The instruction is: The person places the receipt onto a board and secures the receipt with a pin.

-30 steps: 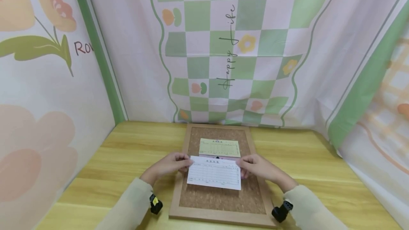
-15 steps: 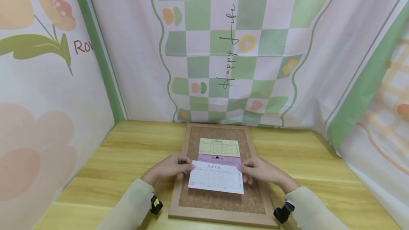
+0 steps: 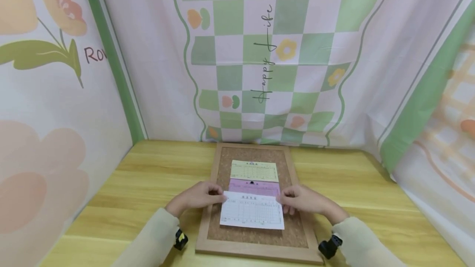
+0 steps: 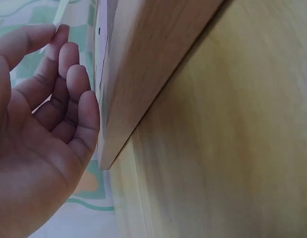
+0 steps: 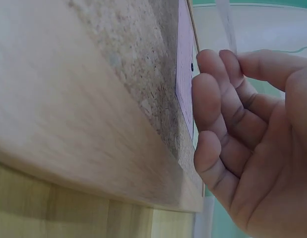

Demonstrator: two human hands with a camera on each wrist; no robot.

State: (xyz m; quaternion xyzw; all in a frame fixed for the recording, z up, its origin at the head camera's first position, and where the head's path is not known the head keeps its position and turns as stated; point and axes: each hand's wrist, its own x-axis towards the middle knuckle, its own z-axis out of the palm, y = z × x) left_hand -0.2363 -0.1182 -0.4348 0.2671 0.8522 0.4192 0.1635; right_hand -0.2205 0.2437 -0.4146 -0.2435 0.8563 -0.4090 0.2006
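A white printed form [image 3: 252,211] is stretched between my two hands over the cork board [image 3: 259,237]. My left hand [image 3: 200,196] pinches its upper left corner between thumb and index finger; my right hand [image 3: 306,201] pinches the upper right corner the same way. Just beyond it lies a pink form [image 3: 256,187], its lower part hidden behind the white one, with a black pin [image 3: 252,183] at its top. Farther up the board is a yellow form [image 3: 254,171]. Each wrist view shows the sheet edge-on at the fingertips, with the other fingers loosely curled beside the board.
The cork board has a wooden frame [image 3: 256,252] and lies on a yellow wood-grain table [image 3: 371,201]. A checked curtain [image 3: 267,65] hangs behind the table's far edge. Printed fabric [image 3: 55,168] also closes off the left side.
Both hands have drawn the white form toward the near side of the board and slightly right. More of the pink form and its black pin now shows.
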